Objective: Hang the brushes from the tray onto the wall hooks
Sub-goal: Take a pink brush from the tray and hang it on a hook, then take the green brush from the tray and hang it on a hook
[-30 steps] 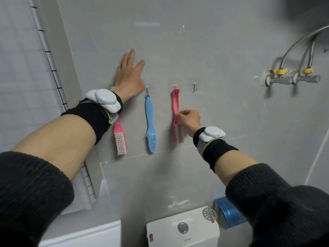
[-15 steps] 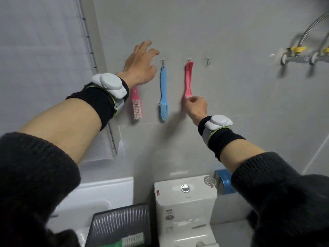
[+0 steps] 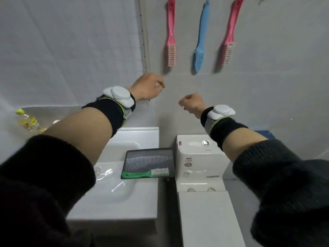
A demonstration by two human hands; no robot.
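Up on the grey wall, in the head view, three brushes hung by their handles: a pink brush (image 3: 171,38) at the left, a blue brush (image 3: 200,41) in the middle and a second pink brush (image 3: 229,34) at the right, each apart from its neighbour, bristles down. A bare hook (image 3: 261,1) showed at the top edge just right of them, cut off by the frame. Below, the left hand (image 3: 146,86) and the right hand (image 3: 192,103) hovered in front of the wall under the brushes, both loosely curled with fingers folded in and nothing visible in either; both wrists carried grey sensor bands over black cuffs. Lower down, the dark ribbed tray (image 3: 149,162) sat on the right edge of the white washbasin (image 3: 124,193), just beside the toilet cistern (image 3: 199,157). One green brush (image 3: 145,173) lay along the tray's near edge, handle to the left and white bristles to the right. By my judgement the step in hand was the return to the tray between hangings, with three brushes done and one left. The next move would call for a hand to drop to the tray, grip the green handle, find the hole at its end, which could not be made out here, and lift it to the free hook.
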